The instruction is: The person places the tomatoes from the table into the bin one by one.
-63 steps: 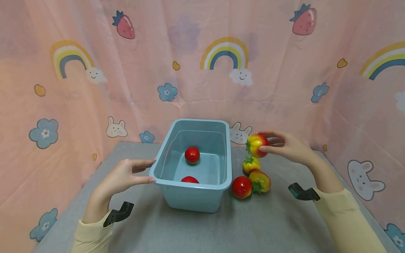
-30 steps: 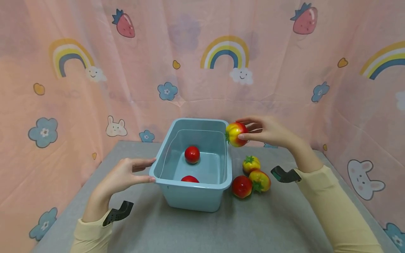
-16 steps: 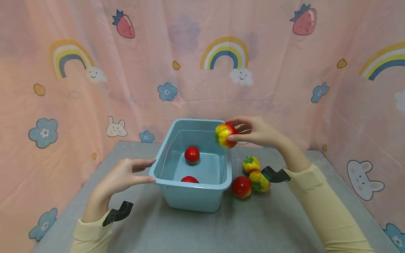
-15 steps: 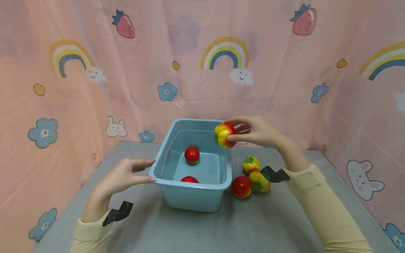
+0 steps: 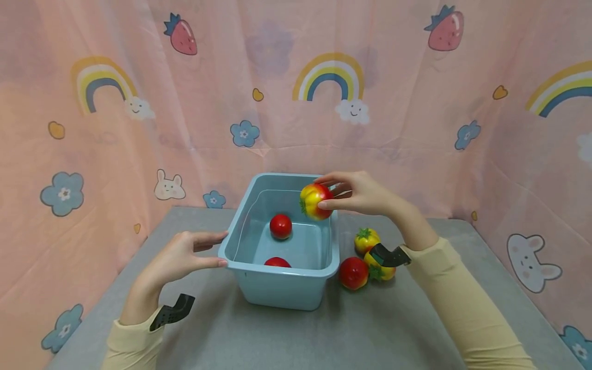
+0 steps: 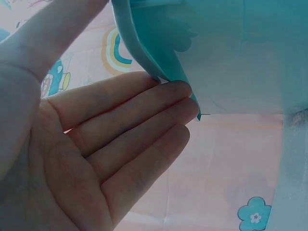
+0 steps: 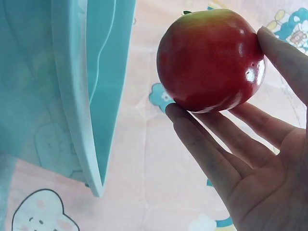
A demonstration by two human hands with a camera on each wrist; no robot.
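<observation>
My right hand (image 5: 358, 192) pinches a red-and-yellow tomato (image 5: 316, 201) with a ribbed top and green leaves, over the right side of a light blue plastic bin (image 5: 282, 288). Its thumb and fingertips hold the tomato's smooth red underside in the right wrist view. The left hand (image 5: 182, 257) touches the bin's left rim with thumb and fingers outstretched; the left wrist view shows straight fingers (image 6: 139, 120) against the rim. Inside the bin lie a red tomato (image 5: 280, 226) and, partly hidden by the front wall, another red one (image 5: 277, 262).
Right of the bin, a red tomato (image 5: 353, 274), a small yellow one (image 5: 366, 240) and a yellow-red one (image 5: 382, 272) sit together on the grey table (image 5: 240, 339). The black right wrist mount (image 5: 390, 255) partly covers them. A pink printed curtain (image 5: 287, 123) surrounds the table.
The right hand has carried the tomato left, from above the tomatoes beside the bin, across the right rim to over the bin. The left hand and bin have stayed put.
</observation>
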